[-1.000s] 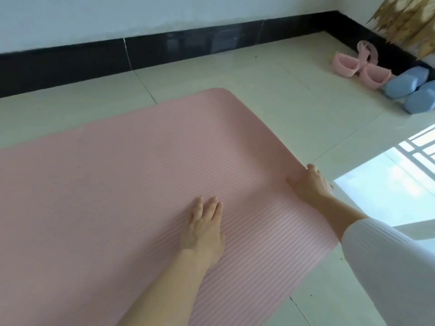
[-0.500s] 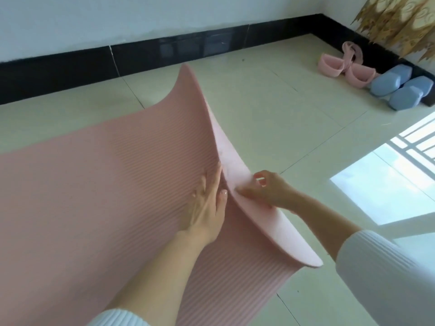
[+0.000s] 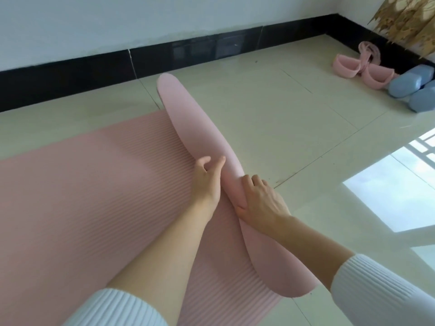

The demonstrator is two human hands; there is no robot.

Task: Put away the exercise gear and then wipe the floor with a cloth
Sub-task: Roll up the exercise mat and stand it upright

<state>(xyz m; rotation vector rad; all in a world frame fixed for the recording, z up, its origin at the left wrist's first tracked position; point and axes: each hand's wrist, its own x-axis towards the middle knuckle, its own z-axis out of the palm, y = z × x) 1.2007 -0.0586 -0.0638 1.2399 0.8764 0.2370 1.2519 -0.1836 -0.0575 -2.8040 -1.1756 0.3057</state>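
Right hand (image 3: pixel 261 198): clasps the folded-over end of the pink mat (image 3: pixel 70 208), fingers on top, thumb beneath.
Left hand (image 3: pixel 207 182): just beside it, against the fold's ribbed side; fingers half curled, grip unclear.
Open room: bare floor (image 3: pixel 282 125) beyond the fold's edge.
Far right: pink straps (image 3: pixel 353 69) and blue dumbbells (image 3: pixel 409 83) by the skirting (image 3: pixel 211 50); the dumbbells are cut off by the frame.

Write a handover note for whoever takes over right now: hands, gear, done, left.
Left hand against the fold's inner side, fingers curled; grip unclear. Right hand wraps the folded end of the pink mat.
Mat mostly flat on the floor; blue dumbbells and pink pull band by the far wall.
Done: first fold of the roll.
Left: finish rolling, stow all gear, wipe floor; no cloth in view.
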